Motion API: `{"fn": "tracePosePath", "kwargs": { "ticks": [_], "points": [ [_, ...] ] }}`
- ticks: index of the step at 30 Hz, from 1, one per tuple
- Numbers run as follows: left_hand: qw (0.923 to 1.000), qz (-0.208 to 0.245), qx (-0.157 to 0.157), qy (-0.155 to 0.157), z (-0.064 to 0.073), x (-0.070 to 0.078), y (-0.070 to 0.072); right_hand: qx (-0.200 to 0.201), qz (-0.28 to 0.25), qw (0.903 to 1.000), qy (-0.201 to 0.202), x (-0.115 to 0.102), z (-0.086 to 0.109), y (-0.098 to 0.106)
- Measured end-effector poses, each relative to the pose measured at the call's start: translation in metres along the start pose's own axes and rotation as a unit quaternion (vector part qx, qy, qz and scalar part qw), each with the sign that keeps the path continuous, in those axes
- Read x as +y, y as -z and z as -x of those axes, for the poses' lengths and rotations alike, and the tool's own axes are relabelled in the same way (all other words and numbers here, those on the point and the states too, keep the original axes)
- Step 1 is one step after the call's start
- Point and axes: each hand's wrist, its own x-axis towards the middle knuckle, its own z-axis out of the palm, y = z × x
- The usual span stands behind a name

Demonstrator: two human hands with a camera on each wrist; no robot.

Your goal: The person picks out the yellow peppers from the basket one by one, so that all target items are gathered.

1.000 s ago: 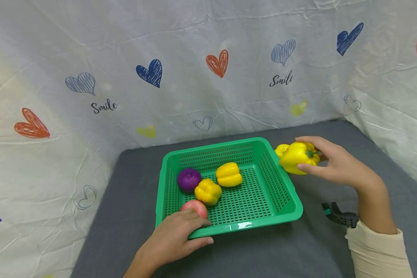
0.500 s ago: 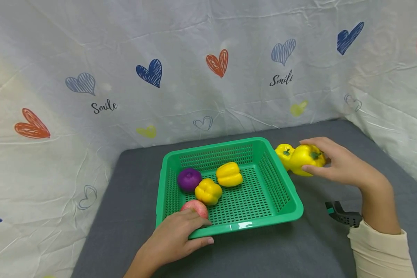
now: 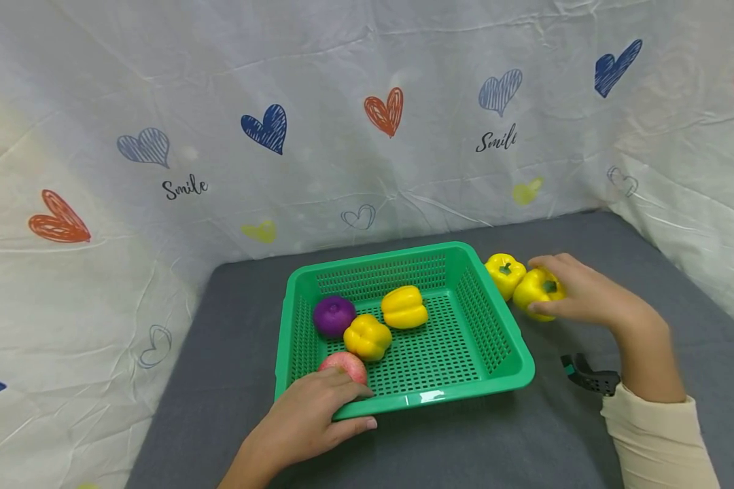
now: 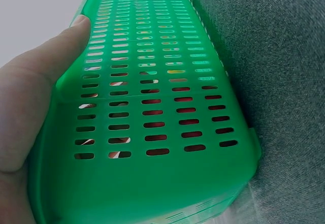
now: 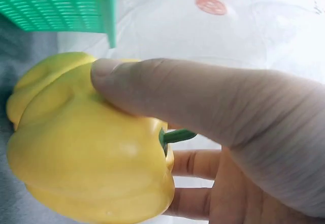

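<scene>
At the near left corner of the green basket (image 3: 465,390), my left hand (image 3: 312,414) grips the rim. Its thumb (image 4: 76,36) lies along the outer wall, and its fingers reach inside over a pinkish-red round fruit (image 3: 348,365), partly covering it. To the right of the basket, my right hand (image 3: 578,292) holds a yellow bell pepper (image 3: 533,293) with a green stem, low over the table. In the right wrist view the thumb presses on the pepper's side and other fingers show behind it. A second yellow bell pepper (image 3: 505,273) lies between it and the basket.
Inside the basket are a purple round vegetable (image 3: 334,316) and two yellow bell peppers, one at the back (image 3: 404,307) and one nearer (image 3: 368,337). A dark grey cloth (image 3: 238,326) covers the table. White curtains (image 3: 318,61) printed with hearts stand behind and beside it.
My right hand has moved the yellow bell pepper right and down, away from the basket's rim, uncovering the second pepper. The left hand and basket have stayed put.
</scene>
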Motion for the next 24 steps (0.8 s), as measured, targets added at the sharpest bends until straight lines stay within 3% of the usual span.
{"fn": "tracePosePath", "kwargs": {
  "ticks": [8, 24],
  "points": [
    [1.0000, 0.005, -0.002, 0.005, 0.000, 0.000, 0.000, -0.035, 0.012, 0.9991, -0.020, 0.002, -0.007, -0.007],
    [1.0000, -0.001, -0.001, 0.003, 0.000, 0.001, 0.001, -0.051, 0.001, 0.9985, -0.017, 0.010, -0.015, -0.018]
  ]
}}
